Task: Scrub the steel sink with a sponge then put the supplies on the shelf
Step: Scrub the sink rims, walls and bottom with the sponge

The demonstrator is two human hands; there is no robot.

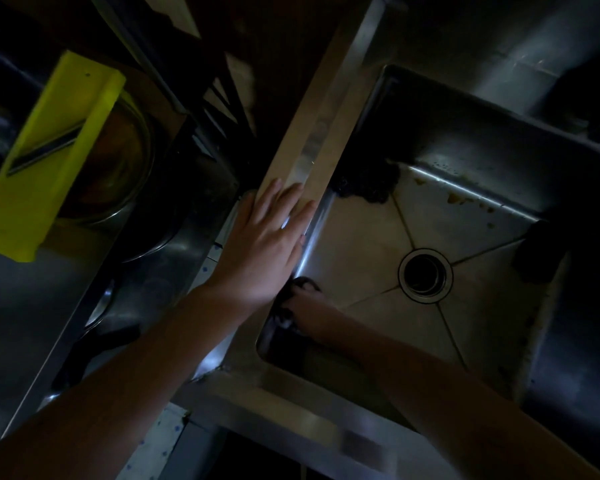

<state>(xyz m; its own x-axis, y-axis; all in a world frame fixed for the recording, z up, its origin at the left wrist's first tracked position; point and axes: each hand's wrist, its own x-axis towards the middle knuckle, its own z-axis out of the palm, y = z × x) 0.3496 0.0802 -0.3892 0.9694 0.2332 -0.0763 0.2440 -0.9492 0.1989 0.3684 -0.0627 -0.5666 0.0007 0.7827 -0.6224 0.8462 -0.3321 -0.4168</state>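
Sink: right hand seemingly round sponge

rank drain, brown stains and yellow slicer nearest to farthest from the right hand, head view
1. drain, mid sink floor, beside the right hand
2. brown stains, far edge of sink floor
3. yellow slicer, far left, outside the sink

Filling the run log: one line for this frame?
phase: scrubbing | left hand: flat on sink rim | right hand: grips dark sponge, basin near-left corner | stains: far side
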